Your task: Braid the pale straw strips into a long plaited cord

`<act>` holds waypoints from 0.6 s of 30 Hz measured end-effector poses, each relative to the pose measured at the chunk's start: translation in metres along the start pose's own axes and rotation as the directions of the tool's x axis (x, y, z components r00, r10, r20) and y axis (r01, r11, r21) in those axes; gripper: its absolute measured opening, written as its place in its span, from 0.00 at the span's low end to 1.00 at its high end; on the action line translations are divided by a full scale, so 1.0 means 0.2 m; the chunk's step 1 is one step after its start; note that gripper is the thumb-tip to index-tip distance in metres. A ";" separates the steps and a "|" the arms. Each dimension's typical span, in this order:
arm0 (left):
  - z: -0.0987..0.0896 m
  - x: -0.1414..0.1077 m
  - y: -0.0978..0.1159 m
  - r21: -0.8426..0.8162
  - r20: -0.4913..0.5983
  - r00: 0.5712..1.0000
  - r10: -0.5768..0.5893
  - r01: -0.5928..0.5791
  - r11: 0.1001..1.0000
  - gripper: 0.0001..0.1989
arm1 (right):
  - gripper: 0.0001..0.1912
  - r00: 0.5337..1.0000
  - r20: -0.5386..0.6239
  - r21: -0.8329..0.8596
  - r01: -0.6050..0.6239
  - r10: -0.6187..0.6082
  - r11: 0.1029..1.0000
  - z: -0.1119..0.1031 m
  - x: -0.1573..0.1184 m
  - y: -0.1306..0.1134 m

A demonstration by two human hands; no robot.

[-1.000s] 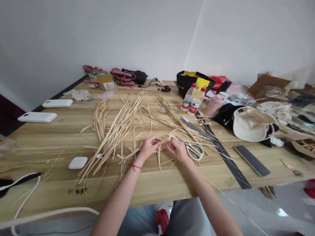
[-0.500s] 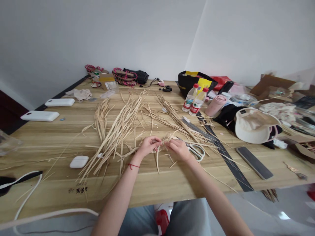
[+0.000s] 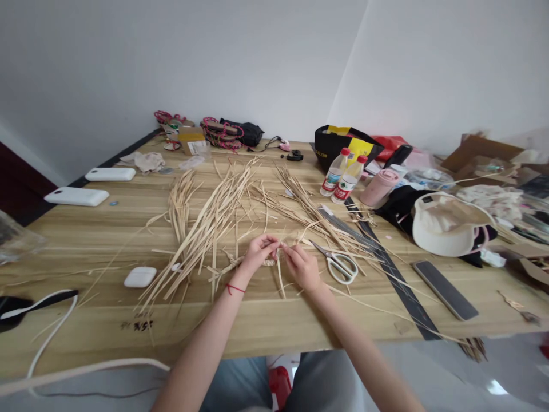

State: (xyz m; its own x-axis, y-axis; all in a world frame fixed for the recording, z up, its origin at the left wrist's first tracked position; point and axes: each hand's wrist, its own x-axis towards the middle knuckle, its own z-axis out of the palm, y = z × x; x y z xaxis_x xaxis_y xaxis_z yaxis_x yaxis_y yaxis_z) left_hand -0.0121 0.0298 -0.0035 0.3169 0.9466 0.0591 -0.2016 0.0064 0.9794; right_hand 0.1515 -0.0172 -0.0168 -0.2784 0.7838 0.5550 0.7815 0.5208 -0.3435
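Observation:
My left hand (image 3: 261, 252), with a red string at its wrist, pinches the pale straw braid at the middle of the table. Close beside it on the right, my right hand (image 3: 301, 264) grips a straw strand with its fingertips, nearly touching the left fingers. Part of the braid (image 3: 229, 268) shows left of my left hand, and a loose strand (image 3: 281, 279) hangs toward me between the hands. Scissors (image 3: 341, 265) with pale handles lie just right of my right hand. Long straw strips (image 3: 214, 212) spread out behind and to the left. My fingers hide much of the braid.
Two bottles (image 3: 348, 180), a pink cup (image 3: 380, 187) and a black and yellow bag (image 3: 343, 143) stand at the back right. A cap (image 3: 450, 224) and a phone (image 3: 445, 290) lie right. A white case (image 3: 140, 277) and two white devices (image 3: 77, 196) are left.
My right hand has turned and drawn slightly left and down, uncovering more of the scissors. Both hands remain close together at the braid. The view has shifted slightly.

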 end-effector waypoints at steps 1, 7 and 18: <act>0.00 0.00 0.00 -0.003 -0.013 1.000 0.007 -0.007 1.000 0.14 | 0.16 0.999 0.000 0.031 -0.038 0.038 0.999 0.00 -0.01 -0.03; 0.02 0.01 -0.01 -0.012 -0.059 0.998 0.037 -0.037 0.999 0.13 | 0.21 0.958 -0.031 0.256 -0.269 0.286 0.928 0.05 -0.03 -0.19; 0.04 0.02 -0.05 0.036 -0.142 0.987 0.077 -0.072 0.997 0.10 | 0.25 0.898 -0.038 0.476 -0.369 0.438 0.798 0.11 0.01 -0.42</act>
State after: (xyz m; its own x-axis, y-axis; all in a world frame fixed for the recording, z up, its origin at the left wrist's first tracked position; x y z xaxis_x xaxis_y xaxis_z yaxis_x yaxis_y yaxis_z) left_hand -0.0024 0.0314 -0.0107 0.1653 0.9805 0.1060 -0.1906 -0.0737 0.9789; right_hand 0.0731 -0.0510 -0.0044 0.1139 0.9193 0.3768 0.4608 0.2871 -0.8398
